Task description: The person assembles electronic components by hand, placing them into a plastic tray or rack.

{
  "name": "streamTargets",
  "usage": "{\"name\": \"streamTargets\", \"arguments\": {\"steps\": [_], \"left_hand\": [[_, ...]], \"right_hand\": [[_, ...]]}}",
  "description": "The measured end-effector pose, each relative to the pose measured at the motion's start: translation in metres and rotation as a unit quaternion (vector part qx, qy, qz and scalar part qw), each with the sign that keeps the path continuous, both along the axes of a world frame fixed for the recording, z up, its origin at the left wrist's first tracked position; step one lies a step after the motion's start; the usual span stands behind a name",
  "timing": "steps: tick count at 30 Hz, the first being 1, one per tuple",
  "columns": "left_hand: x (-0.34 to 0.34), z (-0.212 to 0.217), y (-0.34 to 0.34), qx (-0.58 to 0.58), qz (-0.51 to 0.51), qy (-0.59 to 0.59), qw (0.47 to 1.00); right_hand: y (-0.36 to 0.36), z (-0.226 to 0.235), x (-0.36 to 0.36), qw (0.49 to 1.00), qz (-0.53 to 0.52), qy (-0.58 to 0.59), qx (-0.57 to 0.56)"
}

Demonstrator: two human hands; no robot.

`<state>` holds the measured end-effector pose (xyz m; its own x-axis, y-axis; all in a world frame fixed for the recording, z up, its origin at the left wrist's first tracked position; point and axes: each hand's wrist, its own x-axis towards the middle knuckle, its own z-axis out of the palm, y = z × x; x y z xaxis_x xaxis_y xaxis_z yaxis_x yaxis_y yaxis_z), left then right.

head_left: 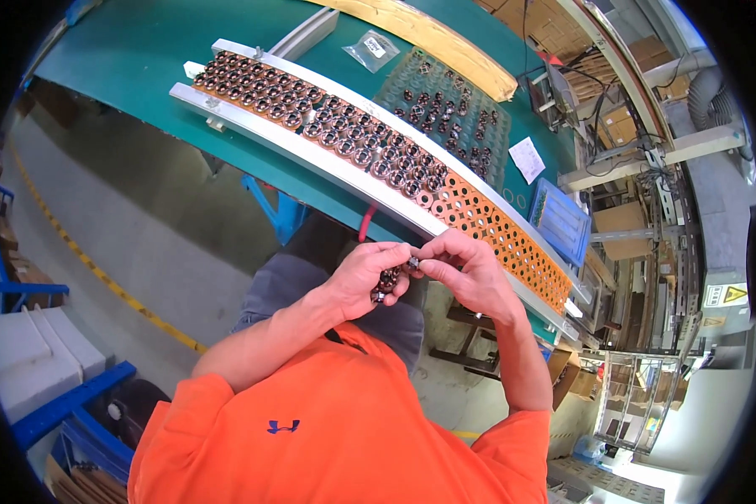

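Note:
My left hand (357, 273) is cupped around several small dark shiny metal parts (386, 284), roundish in shape. Thumb and fingertips of my right hand (472, 275) pinch one such small metal part (413, 264) right beside the left fingertips. Both hands are held just in front of the near rail of a long white-edged frame (328, 144). Inside the frame lies an orange board (512, 241) full of holes. Rows of shiny coppery-dark ring-shaped parts (344, 137) cover its left and middle stretch; on the right stretch the bare holes show.
Behind the frame, a translucent tray (496, 134) carries scattered dark parts on the green table (143, 42). Near it are a clear plastic bag (372, 49), a white paper (527, 160), a blue bin (561, 223) and a long tan strip (445, 42). A red tube (366, 223) hangs at the table edge.

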<state>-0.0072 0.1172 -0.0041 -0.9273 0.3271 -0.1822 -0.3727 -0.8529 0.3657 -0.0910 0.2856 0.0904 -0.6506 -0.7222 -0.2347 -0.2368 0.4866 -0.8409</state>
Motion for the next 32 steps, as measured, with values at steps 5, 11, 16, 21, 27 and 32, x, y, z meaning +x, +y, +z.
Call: {"name": "streamTargets", "arguments": {"steps": [5, 11, 16, 21, 27, 32], "left_hand": [[0.001, -0.007, 0.002, -0.025, 0.009, 0.017, 1.0], [0.001, 0.001, 0.0, 0.005, 0.021, 0.001, 1.0], [0.002, -0.003, 0.002, -0.008, 0.005, -0.033, 0.999], [0.002, -0.004, 0.0, -0.018, 0.011, -0.041, 0.999], [0.003, -0.004, -0.001, -0.018, 0.01, -0.053, 0.998], [0.003, -0.005, -0.003, -0.015, 0.014, -0.053, 0.998]], "right_hand": [[-0.007, 0.002, 0.004, 1.0, 0.003, 0.013, 0.012], [-0.019, 0.007, -0.011, 0.958, -0.031, 0.283, -0.026], [-0.031, -0.011, -0.024, 0.906, -0.076, 0.414, -0.045], [-0.036, -0.02, -0.03, 0.884, -0.072, 0.462, -0.019], [-0.041, -0.023, -0.028, 0.874, -0.076, 0.479, 0.005], [-0.042, -0.025, -0.027, 0.875, -0.081, 0.476, 0.006]]}}
